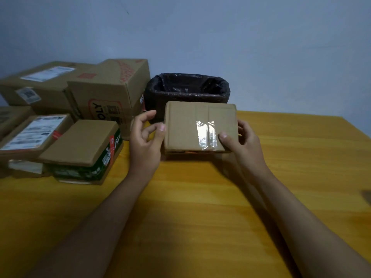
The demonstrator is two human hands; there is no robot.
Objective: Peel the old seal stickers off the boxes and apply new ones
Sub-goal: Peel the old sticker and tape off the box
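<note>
Cardboard box, small and flat, sat at the middle of your yellow wooden bench, tilted so its broad brown face looked up at you. Your right hand gripped its right edge, thumb pressed on the face and fingers curled behind. Your left hand hovered just beside its left edge with fingers loosely bent, holding nothing; whether the thumb tip touched the cardboard was hard to tell.

Right of the box the bench ran bare to its far edge against the pale wall. The near half, under your forearms, was also bare wood. Directly behind the box stood a bin lined with a black bag, close enough that the box hid its lower front. To the left, a stack of boxes crowded the bench, the nearest one just beside your left wrist.

A strip of clear shiny tape ran across the box face near your right thumb, wrinkled and catching the light. Faint vertical creases marked the cardboard above it. A sliver of orange showed under the lower edge.

The far-left boxes were cut off by the frame, their shipping labels too blurred to read. A dark shape at the right edge of the bench was unidentifiable.
</note>
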